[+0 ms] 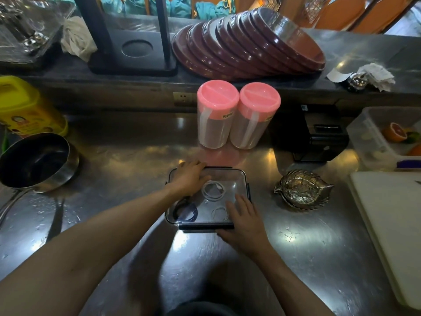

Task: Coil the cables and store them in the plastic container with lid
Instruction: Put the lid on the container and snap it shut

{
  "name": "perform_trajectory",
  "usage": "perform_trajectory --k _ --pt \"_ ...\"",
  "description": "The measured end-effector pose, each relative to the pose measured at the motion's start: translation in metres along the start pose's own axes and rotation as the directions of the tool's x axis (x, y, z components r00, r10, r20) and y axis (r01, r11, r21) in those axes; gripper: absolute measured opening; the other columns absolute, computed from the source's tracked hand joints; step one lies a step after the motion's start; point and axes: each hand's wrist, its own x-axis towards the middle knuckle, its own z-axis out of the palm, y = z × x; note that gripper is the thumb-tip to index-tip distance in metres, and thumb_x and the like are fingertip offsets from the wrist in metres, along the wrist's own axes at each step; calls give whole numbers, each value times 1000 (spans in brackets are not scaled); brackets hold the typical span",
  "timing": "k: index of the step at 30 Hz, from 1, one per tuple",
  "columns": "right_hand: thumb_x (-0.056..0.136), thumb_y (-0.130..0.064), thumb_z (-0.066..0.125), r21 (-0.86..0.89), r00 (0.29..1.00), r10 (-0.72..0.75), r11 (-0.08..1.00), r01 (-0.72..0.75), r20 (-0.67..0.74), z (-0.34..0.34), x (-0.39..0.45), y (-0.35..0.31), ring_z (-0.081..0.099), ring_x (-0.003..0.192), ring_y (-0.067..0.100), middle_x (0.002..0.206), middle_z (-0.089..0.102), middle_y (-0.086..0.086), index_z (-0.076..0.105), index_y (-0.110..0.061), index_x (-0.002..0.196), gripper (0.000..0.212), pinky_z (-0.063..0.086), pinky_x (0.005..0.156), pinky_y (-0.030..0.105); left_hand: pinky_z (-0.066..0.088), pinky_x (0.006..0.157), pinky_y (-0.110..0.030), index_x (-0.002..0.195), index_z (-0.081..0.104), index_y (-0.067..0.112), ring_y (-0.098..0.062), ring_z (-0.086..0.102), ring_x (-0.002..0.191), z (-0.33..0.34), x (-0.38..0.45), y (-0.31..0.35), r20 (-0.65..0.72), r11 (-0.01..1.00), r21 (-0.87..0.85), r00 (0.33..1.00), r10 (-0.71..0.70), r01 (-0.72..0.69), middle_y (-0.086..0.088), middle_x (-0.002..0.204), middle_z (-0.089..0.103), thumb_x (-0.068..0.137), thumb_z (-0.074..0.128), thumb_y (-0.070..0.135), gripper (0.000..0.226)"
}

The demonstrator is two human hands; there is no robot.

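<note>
Left hand (190,176) fingers flat on the clear lid (230,181) at its far-left corner; right hand (245,221) fingers spread flat on near-right edge; plastic container (206,225) mid-counter (114,160), long axis left-right; inside, coiled flat: white cable (213,189) centre, black cable (184,212) near-left, small white cable (219,213) near-right; two pink-lidded jars (238,115) behind.

You are standing at a commercial kitchen counter: a stainless steel worktop (296,242), a leaning stack of brown plates (248,46) on the far ledge, a steel saucepan (34,163) at left, and cut citrus (395,132) in a tub at right.
</note>
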Motion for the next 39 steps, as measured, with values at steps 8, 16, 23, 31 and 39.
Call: perform_trajectory --k 8,16,23,31,39 --pt "72 -72 65 -34 999 -7 999 9 37 -6 32 11 50 136 41 146 55 23 60 -11 138 90 49 105 54 36 110 -44 146 46 26 -28 45 135 0 27 -13 -20 1000 -29 1000 -12 11 -2 152 47 101 48 49 50" --pt "66 -66 77 -34 997 -28 999 26 -70 0 37 13 61 123 41 132 66 22 69 -11 126 82 53 93 50 36 111 -46 141 50 29 -29 46 135 2 35 -18 4 999 -36 1000 -16 16 -1 149 49 99 49 53 48" --pt "65 -67 77 -7 1000 1 1000 -2 -25 -5 37 8 58 127 39 138 63 18 66 -14 131 85 54 97 51 27 119 -49 146 44 27 -27 42 140 13 30 -20 -58 1000 -6 998 -7 7 -3 153 47 102 43 49 50" --pt "77 -70 66 101 993 53 993 -63 105 -25 30 -1 14 156 24 169 21 1 25 -30 159 100 20 123 41 10 125 -55 158 21 21 -28 13 155 38 -30 -15 -203 996 -21 976 -86 83 -9 167 19 104 37 48 63" --pt "82 -51 72 196 997 69 978 -71 16 -44 15 -26 20 148 16 161 28 -3 24 -30 158 92 15 106 22 -5 123 -59 162 6 30 -22 -26 149 65 -111 -19 -154 989 -8 977 -145 146 -3 169 -14 103 32 56 69"
